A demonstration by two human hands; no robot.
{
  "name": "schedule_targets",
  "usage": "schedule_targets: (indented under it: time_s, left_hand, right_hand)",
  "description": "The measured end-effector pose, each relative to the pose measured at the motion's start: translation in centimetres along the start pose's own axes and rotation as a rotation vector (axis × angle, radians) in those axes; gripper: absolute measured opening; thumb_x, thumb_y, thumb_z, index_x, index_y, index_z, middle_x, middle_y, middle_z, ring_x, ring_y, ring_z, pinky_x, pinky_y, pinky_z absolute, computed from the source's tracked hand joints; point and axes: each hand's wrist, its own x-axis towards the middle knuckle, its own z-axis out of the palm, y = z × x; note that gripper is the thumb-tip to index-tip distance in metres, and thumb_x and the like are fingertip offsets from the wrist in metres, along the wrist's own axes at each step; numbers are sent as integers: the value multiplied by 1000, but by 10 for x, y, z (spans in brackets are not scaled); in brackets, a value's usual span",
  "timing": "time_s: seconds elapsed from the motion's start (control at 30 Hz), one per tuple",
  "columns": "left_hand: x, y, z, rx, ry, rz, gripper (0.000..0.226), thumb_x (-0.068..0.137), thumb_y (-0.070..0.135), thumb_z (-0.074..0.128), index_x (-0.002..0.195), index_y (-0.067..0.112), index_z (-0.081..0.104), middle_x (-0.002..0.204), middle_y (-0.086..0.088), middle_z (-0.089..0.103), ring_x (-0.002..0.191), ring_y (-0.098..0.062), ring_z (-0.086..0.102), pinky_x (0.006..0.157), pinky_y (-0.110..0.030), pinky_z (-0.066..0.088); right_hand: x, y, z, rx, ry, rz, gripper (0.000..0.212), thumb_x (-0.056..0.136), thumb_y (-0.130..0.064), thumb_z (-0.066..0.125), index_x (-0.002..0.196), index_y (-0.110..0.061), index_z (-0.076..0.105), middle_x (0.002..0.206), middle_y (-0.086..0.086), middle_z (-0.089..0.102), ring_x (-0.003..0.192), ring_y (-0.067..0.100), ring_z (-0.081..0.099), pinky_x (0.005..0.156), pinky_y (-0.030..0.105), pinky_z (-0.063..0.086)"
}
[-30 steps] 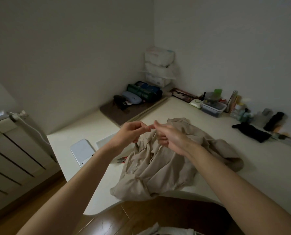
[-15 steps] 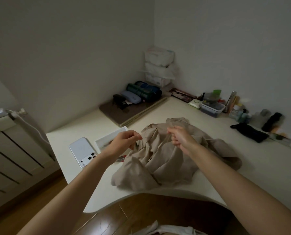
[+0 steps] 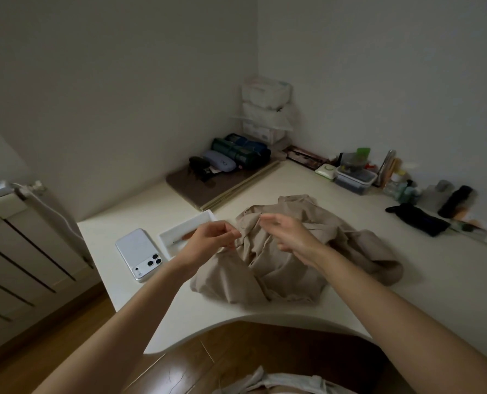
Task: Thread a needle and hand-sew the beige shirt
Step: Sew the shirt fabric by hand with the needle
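The beige shirt [image 3: 293,268] lies crumpled on the white table [image 3: 435,280] in front of me. My left hand [image 3: 211,240] hovers over the shirt's left edge, thumb and forefinger pinched together on what seems to be the needle, which is too fine to make out. My right hand [image 3: 287,234] hangs above the middle of the shirt, a little apart from the left. Its fingers are loosely stretched toward the left and blurred, with nothing visible in them. No thread shows between the hands.
A white tray [image 3: 179,231] and a white phone [image 3: 140,253] lie left of the shirt. A brown mat [image 3: 208,189] with pouches sits in the far corner. Boxes and bottles [image 3: 354,177] and a black pouch [image 3: 418,218] line the right wall. A radiator [image 3: 23,251] stands at left.
The hands met fingertip to fingertip, then drew apart. The right hand, a pinching fist half a second ago, has loosened its fingers and both hands have dropped closer to the shirt.
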Motion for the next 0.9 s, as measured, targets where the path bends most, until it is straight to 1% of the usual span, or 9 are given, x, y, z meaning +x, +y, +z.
schedule_targets:
  time_s: [0.07, 0.1, 0.27, 0.37, 0.5, 0.67, 0.73, 0.8, 0.9]
  left_hand:
    - [1, 0, 2, 23, -26, -3, 13, 91, 10, 60, 85, -1, 64, 77, -11, 61, 71, -15, 57, 70, -19, 47]
    - [1, 0, 2, 30, -32, -3, 14, 90, 11, 61, 85, -1, 65, 78, -13, 62, 73, -16, 57, 70, -19, 48]
    - [-1, 0, 1, 35, -14, 4, 14, 91, 14, 60, 87, 2, 68, 80, -8, 67, 76, -12, 61, 74, -17, 50]
    - [-3, -1, 1, 41, -8, 7, 14, 91, 13, 60, 87, 2, 67, 80, -8, 67, 74, -9, 61, 72, -15, 49]
    - [-4, -4, 3, 123, -19, -14, 11, 93, 10, 56, 89, 2, 63, 80, -4, 64, 64, 4, 59, 62, -8, 45]
    - [-5, -24, -3, 468, -145, -31, 15, 93, 23, 58, 93, 8, 61, 91, -12, 61, 85, -18, 56, 82, -34, 48]
    - [-6, -30, -1, 541, -152, -22, 8, 93, 24, 59, 86, 20, 57, 85, -5, 57, 80, -14, 51, 73, -25, 42]
    - [-6, -30, 1, 592, -135, -1, 17, 93, 24, 59, 80, 30, 51, 78, 4, 52, 73, -9, 46, 65, -20, 36]
    - [-8, -27, 0, 616, -128, 12, 18, 93, 26, 60, 77, 33, 52, 74, 7, 51, 70, -7, 46, 64, -20, 35]
  right_hand:
    - [-4, -9, 9, 3, -118, -29, 30, 94, -33, 55, 119, -17, 59, 55, -13, 47, 45, 3, 29, 44, 13, 30]
    - [-4, -11, 14, 4, -147, -34, 29, 94, -32, 56, 115, -14, 63, 51, -12, 36, 45, 4, 26, 44, 14, 28]
    - [-7, -15, 22, -12, -111, -28, 26, 92, -29, 60, 97, -6, 68, 49, -13, 34, 48, 5, 27, 49, 19, 25]
    - [-9, -15, 22, -36, -129, -15, 20, 94, -28, 57, 86, -11, 63, 49, -13, 36, 47, 4, 27, 49, 17, 28]
    - [-5, -13, 22, -9, -64, 10, 33, 97, -26, 53, 107, 5, 60, 46, -13, 33, 38, 1, 30, 45, 11, 34]
    - [-1, -9, 18, -3, -2, -4, 33, 97, -25, 53, 109, 5, 60, 46, -13, 33, 36, 0, 33, 45, 10, 35]
    - [0, -7, 18, -4, 19, -5, 34, 97, -26, 52, 108, 6, 60, 48, -12, 33, 37, 0, 32, 47, 14, 34]
    - [0, -5, 17, 1, 39, -3, 27, 98, -24, 51, 100, 0, 62, 45, -13, 33, 37, 0, 31, 45, 13, 33]
    - [-1, -3, 16, -10, 71, -7, 20, 98, -23, 49, 89, -10, 62, 40, -15, 35, 39, 1, 31, 43, 11, 32]
